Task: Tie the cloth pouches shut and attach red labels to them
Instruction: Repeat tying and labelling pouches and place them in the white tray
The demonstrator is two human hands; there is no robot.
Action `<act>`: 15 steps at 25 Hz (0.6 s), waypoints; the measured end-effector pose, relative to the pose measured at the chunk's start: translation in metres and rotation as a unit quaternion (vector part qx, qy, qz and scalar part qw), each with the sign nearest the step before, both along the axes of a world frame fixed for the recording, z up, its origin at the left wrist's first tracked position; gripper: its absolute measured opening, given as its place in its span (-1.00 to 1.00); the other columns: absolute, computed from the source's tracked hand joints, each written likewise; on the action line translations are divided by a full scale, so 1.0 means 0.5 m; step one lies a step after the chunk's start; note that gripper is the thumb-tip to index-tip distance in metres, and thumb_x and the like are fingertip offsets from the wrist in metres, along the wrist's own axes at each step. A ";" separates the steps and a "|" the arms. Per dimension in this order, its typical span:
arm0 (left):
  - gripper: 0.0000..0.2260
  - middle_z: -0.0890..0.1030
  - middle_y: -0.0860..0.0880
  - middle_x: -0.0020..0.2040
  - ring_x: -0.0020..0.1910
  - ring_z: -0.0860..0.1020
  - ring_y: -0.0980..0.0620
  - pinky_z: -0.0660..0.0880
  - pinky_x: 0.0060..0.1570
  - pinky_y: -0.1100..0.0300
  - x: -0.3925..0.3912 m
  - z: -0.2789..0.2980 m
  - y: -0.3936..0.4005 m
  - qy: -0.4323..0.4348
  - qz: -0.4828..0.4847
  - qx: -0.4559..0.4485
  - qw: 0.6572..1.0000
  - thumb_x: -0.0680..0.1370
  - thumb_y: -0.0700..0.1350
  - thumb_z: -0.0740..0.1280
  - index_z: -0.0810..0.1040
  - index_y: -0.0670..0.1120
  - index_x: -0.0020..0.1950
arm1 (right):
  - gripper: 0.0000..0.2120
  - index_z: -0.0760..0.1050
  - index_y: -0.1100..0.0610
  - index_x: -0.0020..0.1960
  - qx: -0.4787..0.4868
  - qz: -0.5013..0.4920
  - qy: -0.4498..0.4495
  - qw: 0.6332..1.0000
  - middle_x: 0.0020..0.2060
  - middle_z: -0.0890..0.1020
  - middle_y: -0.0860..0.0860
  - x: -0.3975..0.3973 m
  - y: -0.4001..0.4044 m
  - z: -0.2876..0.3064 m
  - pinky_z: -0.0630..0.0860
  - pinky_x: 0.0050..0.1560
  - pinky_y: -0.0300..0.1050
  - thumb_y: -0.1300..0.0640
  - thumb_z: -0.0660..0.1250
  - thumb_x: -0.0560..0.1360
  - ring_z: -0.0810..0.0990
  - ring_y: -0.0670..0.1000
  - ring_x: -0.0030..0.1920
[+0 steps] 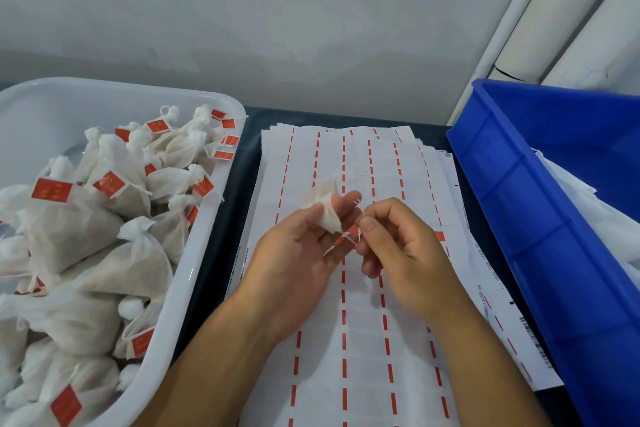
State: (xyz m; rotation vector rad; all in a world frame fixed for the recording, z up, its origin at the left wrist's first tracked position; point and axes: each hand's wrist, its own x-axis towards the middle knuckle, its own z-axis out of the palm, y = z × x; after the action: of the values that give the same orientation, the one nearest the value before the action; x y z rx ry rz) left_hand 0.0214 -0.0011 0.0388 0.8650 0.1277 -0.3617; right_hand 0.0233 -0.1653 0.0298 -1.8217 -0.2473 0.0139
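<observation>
Cradling pouch (323,206) in left hand (298,253), right hand (398,243) pinching string (358,236)

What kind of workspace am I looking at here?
Probably a small packing bench: a white plastic tub of tied, red-labelled cloth pouches, stacked white label backing sheets and a blue plastic crate.

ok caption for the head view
Left hand holds a cloth pouch while right hand pinches its string.
</observation>
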 end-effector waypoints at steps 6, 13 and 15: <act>-0.71 0.73 0.04 0.05 0.11 0.68 0.01 0.51 0.20 0.01 -0.001 -0.003 0.013 -0.048 -0.023 0.254 0.966 0.65 0.08 0.13 0.62 0.04 -0.04 | -0.81 0.53 0.01 0.03 0.025 -0.010 -0.031 0.999 -0.24 0.65 -0.03 -0.004 -0.003 0.009 0.61 -0.25 -0.22 -0.09 0.25 0.62 0.65 0.02 -0.28; -0.72 0.51 0.11 -0.11 -0.07 0.48 0.14 0.45 -0.18 0.24 -0.007 -0.025 0.009 -0.296 -0.058 0.590 0.749 0.56 0.20 0.25 0.54 0.04 -0.18 | -0.86 0.58 0.04 0.02 -0.042 -0.024 -0.146 0.988 -0.04 0.63 -0.10 -0.010 -0.008 0.021 0.61 -0.15 -0.09 -0.01 0.30 0.63 0.64 0.06 -0.04; -0.62 0.50 0.12 -0.14 -0.09 0.46 0.14 0.48 -0.15 0.16 -0.009 -0.031 0.005 -0.322 -0.061 0.613 0.719 0.57 0.30 0.13 0.53 0.07 -0.21 | -0.92 0.60 -0.07 -0.01 -0.063 -0.022 -0.163 0.984 0.09 0.60 -0.17 -0.011 -0.006 0.021 0.57 -0.06 -0.30 -0.02 0.33 0.60 0.61 0.01 0.14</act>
State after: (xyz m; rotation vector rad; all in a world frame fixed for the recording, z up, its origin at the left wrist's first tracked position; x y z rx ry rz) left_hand 0.0171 0.0014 0.0231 2.2970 -0.4089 -0.0204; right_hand 0.0178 -0.1682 0.0405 -1.9496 -0.4465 -0.3085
